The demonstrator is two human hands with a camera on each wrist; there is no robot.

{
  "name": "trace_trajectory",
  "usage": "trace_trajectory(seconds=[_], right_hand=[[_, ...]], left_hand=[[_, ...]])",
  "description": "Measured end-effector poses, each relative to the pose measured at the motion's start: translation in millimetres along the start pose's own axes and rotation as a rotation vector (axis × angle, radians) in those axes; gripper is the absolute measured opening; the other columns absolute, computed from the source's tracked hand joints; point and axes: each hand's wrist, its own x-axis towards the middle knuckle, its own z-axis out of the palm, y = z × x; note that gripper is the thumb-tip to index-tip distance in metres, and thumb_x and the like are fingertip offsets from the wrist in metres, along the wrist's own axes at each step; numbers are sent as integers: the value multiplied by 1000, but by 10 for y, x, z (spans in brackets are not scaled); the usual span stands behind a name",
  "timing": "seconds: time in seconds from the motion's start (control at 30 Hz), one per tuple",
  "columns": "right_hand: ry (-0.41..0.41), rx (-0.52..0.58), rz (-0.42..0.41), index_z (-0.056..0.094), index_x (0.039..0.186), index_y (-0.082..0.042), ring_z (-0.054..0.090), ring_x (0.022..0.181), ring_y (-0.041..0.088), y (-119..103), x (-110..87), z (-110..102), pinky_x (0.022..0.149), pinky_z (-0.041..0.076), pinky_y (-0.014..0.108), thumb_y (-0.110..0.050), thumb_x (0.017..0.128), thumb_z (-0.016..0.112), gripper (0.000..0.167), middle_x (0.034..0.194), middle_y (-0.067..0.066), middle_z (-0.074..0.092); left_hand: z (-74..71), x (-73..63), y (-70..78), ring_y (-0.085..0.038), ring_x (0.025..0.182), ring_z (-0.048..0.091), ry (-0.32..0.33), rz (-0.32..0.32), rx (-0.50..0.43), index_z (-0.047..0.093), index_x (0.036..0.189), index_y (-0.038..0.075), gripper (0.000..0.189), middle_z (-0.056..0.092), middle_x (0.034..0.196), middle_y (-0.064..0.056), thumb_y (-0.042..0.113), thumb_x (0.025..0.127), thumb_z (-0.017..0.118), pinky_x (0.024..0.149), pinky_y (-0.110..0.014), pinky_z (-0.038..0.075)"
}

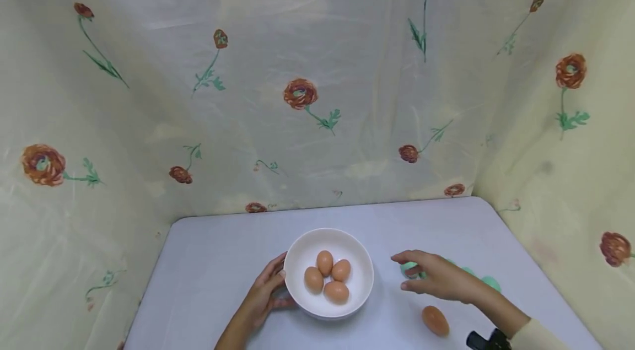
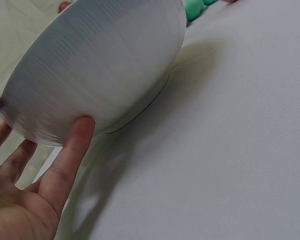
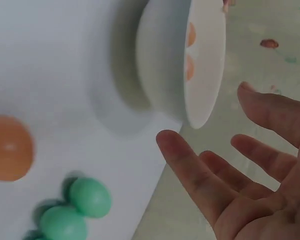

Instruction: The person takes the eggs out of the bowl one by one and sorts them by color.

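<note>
A white bowl (image 1: 359, 284) with several brown eggs (image 1: 324, 262) stands near the front of the table. My left hand (image 1: 274, 287) rests against its left wall; the left wrist view shows the thumb (image 2: 72, 145) flat on the bowl (image 2: 95, 65) and the fingers spread. My right hand (image 1: 421, 275) hovers open, right of the bowl, over several green eggs (image 1: 409, 267), holding nothing. In the right wrist view its fingers (image 3: 200, 175) are spread above two green eggs (image 3: 90, 196). A loose brown egg (image 1: 435, 321) lies on the table just in front of that hand.
The pale table (image 1: 218, 262) has flowered cloth (image 1: 297, 96) hanging close behind it and on both sides. More green eggs (image 1: 491, 283) lie right of my right wrist. The table's right edge runs near them.
</note>
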Motion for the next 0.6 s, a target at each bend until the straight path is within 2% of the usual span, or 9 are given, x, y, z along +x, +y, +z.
trace_trajectory(seconds=[0.2, 0.4, 0.6], right_hand=[[-35, 118, 9, 54, 137, -1, 57, 121, 47, -224, 411, 87, 74, 64, 31, -18, 90, 74, 53, 141, 29, 51], [-64, 169, 44, 57, 135, -6, 56, 125, 45, -361, 766, 235, 79, 64, 35, -13, 91, 72, 47, 143, 23, 53], [-85, 183, 83, 60, 132, -6, 57, 123, 42, -481, 1081, 404, 82, 63, 39, -9, 89, 74, 45, 136, 20, 57]], left_hand=[[10, 7, 35, -24, 128, 53, 4, 12, 11, 31, 157, 21, 61, 23, 165, -15, 31, 102, 55, 87, -54, 60], [19, 15, 29, -22, 125, 54, 1, 6, 9, 32, 157, 21, 60, 23, 165, -15, 30, 102, 55, 87, -54, 60], [28, -11, 16, -25, 131, 51, -5, 2, 14, 30, 157, 21, 62, 22, 166, -16, 33, 102, 55, 87, -54, 60]])
